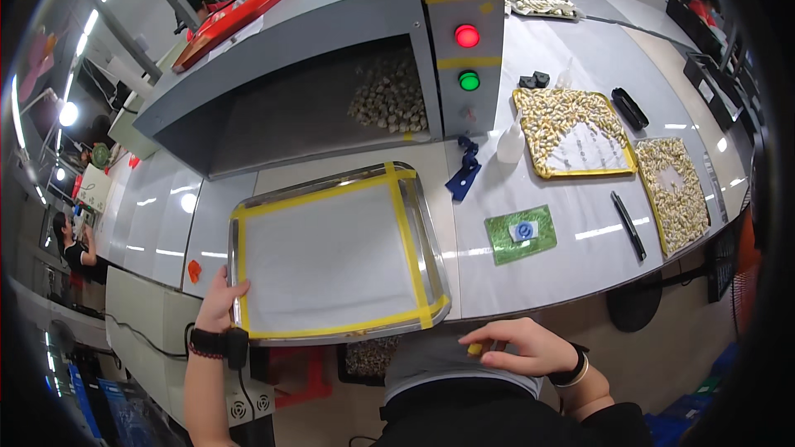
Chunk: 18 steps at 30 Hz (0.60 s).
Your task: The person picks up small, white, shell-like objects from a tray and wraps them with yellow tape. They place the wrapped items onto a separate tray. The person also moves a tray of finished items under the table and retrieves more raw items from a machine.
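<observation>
Left hand [222, 296] grips tray [422, 232] at counter [546, 273] front edge; right hand [520, 346] pinches small yellow piece [474, 349].

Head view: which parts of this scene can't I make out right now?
- Right hand: something small and yellow shows under the fingers; its kind is too small to tell.
- Left hand: grips the edge of the empty metal tray; the tray rim hides the fingertips.
- Grey machine: its dark opening shows only some pale pieces; the housing covers the rest.
- Bin below the table edge: mostly hidden by the tray and the person's body.
</observation>
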### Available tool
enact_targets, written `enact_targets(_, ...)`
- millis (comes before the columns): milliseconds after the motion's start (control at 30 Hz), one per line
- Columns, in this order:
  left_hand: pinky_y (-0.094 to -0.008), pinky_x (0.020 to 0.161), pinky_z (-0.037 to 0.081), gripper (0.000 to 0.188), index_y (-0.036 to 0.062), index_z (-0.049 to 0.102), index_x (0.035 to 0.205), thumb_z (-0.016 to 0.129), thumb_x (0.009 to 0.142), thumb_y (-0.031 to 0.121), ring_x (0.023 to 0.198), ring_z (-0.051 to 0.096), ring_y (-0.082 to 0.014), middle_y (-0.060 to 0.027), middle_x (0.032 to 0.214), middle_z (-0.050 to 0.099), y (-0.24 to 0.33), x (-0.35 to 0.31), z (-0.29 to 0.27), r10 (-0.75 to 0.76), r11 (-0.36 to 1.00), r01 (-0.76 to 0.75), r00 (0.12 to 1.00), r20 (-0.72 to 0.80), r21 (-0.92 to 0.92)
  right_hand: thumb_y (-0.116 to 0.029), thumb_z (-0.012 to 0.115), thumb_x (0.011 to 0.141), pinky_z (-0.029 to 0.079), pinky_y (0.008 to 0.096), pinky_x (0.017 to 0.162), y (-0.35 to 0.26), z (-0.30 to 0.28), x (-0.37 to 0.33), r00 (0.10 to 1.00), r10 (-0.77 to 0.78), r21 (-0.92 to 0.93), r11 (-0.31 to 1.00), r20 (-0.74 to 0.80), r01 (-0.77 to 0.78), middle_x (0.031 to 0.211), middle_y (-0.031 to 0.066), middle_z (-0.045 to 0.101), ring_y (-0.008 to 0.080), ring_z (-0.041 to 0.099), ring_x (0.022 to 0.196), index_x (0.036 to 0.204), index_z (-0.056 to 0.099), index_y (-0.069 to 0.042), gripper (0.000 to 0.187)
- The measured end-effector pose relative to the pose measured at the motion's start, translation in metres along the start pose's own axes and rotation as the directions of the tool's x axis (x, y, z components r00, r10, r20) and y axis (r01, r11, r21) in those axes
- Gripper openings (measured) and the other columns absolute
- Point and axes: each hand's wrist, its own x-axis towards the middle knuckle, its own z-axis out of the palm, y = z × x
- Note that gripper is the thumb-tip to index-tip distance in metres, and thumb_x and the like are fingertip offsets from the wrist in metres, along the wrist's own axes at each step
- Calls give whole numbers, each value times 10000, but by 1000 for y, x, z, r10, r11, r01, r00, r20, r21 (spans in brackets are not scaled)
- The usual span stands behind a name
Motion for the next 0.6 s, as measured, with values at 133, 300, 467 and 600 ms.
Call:
enact_targets(133,-330,608,496,362,-74,517,1050,667,747,56,720,629,-197,-154,787,623,14,51,2,164,788,-67,981,-104,612,-174,590,869,486,261,722,-6,-15,-7,1000,10,-20,1000,-29,-11,908,89,653,167,628,802,1145,571,-16,318)
enact_targets(300,-426,631,479,344,-58,576,829,685,736,255,716,617,-371,-230,718,618,34,74,32,467,137,-156,881,75,978,-188,605,860,483,257,690,-10,-32,-15,995,38,-75,996,-97,-45,884,86,654,171,627,778,1119,597,-33,302)
enact_targets(467,-467,667,476,344,-42,563,807,693,729,267,738,596,-417,-225,747,620,44,82,40,368,75,-132,925,95,989,-119,644,806,473,259,681,-4,-36,-9,986,62,-10,998,-157,-64,863,92,662,178,625,761,1055,636,-17,269)
enact_targets(600,-465,693,475,347,-33,535,889,693,739,236,772,595,-410,-217,813,626,68,65,52,461,18,-62,886,46,998,-123,652,794,459,256,624,-5,-41,-2,981,14,-30,999,-191,-20,817,67,654,171,606,710,1029,650,-30,253)
